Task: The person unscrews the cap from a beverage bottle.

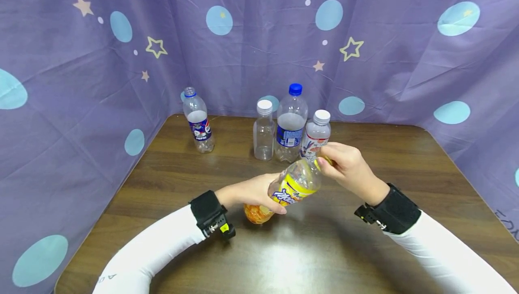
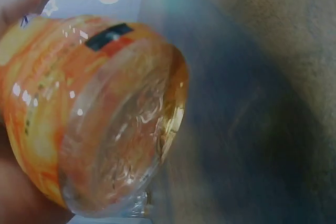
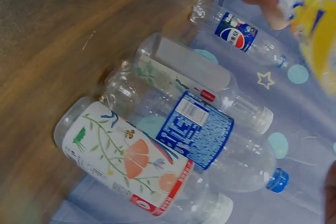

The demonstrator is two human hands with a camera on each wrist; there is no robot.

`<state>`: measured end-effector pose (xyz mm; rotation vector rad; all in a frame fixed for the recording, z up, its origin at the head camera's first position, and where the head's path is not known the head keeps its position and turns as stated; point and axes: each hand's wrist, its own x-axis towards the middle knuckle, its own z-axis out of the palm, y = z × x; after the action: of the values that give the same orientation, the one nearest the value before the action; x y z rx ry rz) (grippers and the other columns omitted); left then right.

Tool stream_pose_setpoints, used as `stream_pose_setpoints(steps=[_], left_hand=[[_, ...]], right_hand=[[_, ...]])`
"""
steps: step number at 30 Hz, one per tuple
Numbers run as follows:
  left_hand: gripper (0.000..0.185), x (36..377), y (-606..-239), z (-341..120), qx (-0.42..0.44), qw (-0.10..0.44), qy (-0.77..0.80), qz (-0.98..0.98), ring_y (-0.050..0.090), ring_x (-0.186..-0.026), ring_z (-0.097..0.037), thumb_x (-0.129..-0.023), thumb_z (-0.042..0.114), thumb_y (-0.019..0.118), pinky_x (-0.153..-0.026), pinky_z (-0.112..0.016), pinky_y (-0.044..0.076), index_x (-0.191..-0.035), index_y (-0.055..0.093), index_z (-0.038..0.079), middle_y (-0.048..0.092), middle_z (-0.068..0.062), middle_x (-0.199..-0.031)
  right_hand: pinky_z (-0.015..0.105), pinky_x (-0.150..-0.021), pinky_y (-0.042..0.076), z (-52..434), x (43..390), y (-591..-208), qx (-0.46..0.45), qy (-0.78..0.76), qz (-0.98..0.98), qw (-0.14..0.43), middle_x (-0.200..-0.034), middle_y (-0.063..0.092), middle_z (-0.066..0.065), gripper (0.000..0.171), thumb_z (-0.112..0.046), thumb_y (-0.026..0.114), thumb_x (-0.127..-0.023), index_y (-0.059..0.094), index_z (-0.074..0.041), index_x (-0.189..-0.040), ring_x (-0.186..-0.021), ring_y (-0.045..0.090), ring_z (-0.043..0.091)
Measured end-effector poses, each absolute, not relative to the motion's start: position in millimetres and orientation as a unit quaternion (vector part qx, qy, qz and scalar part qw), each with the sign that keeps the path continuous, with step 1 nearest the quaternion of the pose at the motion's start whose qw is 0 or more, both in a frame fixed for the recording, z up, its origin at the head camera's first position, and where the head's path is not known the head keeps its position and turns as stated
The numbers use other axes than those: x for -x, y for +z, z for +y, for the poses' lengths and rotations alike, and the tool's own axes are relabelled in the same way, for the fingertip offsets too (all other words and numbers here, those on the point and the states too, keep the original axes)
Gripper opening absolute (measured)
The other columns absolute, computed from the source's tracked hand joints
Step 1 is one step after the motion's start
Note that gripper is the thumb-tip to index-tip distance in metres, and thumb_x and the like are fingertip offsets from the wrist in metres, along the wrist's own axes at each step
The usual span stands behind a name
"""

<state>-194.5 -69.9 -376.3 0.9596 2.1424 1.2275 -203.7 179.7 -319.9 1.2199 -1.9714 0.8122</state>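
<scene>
A clear plastic bottle (image 1: 298, 181) with a yellow and orange label is held tilted above the table, its neck up to the right. My left hand (image 1: 257, 192) grips it round the lower body. At the neck, my right hand (image 1: 344, 165) has thumb and fingers curled round the top; they hide most of the cap, of which a bit of yellow shows. The left wrist view looks onto the bottle's base (image 2: 126, 135). In the right wrist view the yellow label (image 3: 317, 30) shows at the top right corner.
Behind stand a clear bottle with white cap (image 1: 263, 132), a blue-capped bottle (image 1: 289, 127) and a white-capped bottle with a printed label (image 1: 315, 136). An uncapped Pepsi bottle (image 1: 199, 125) stands back left on the wooden table (image 1: 194, 168). A purple curtain (image 1: 259, 28) hangs around it.
</scene>
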Motion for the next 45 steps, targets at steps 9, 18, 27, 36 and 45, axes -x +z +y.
stream_pose_setpoints(steps=[9,18,27,36,45], left_hand=[[0.065,191.2,-373.0,-66.2,-0.268,0.095,0.333,0.899,0.062,-0.095,-0.01,-0.069,0.035,0.082,-0.085,-0.027,0.05,-0.124,0.053,0.016,0.068,0.003,-0.107],[0.065,191.5,-374.4,-68.7,-0.275,0.096,0.345,0.892,0.062,-0.095,-0.011,-0.067,0.033,0.083,-0.085,-0.027,0.05,-0.123,0.053,0.016,0.068,0.002,-0.107],[0.069,198.6,-379.9,-75.8,-0.308,0.154,0.39,0.854,0.06,-0.104,-0.008,-0.071,0.025,0.082,-0.094,-0.026,0.046,-0.132,0.05,0.015,0.065,0.002,-0.117],[0.07,197.8,-378.7,-75.8,-0.315,0.152,0.394,0.85,0.059,-0.106,-0.008,-0.071,0.025,0.083,-0.096,-0.025,0.045,-0.133,0.05,0.016,0.065,0.002,-0.118],[0.071,195.0,-374.1,-72.5,-0.302,0.122,0.354,0.877,0.061,-0.101,-0.009,-0.07,0.03,0.083,-0.092,-0.026,0.048,-0.131,0.05,0.016,0.067,0.001,-0.114]], right_hand=[[0.03,-0.053,0.034,176.6,198.5,-302.2,-0.197,0.256,-0.94,0.106,-0.063,0.048,-0.003,0.032,-0.036,0.047,-0.101,0.067,-0.015,-0.088,-0.058,0.044,0.015],[0.034,-0.064,0.042,175.6,197.2,-306.0,-0.238,0.251,-0.931,0.113,-0.07,0.054,-0.001,0.027,-0.03,0.046,-0.102,0.061,-0.01,-0.093,-0.067,0.051,0.018],[0.031,-0.064,0.042,181.2,197.4,-314.9,-0.354,0.257,-0.881,0.181,-0.078,0.052,-0.002,0.005,-0.013,0.06,-0.095,0.057,-0.01,-0.092,-0.075,0.048,0.013],[0.024,-0.061,0.038,187.5,199.6,-313.8,-0.398,0.259,-0.855,0.21,-0.075,0.047,-0.008,0.005,-0.015,0.062,-0.094,0.06,-0.013,-0.098,-0.069,0.045,0.007],[0.024,-0.05,0.035,182.4,191.4,-299.0,-0.263,0.264,-0.915,0.155,-0.061,0.047,-0.007,0.021,-0.032,0.059,-0.096,0.056,-0.018,-0.081,-0.055,0.043,0.008]])
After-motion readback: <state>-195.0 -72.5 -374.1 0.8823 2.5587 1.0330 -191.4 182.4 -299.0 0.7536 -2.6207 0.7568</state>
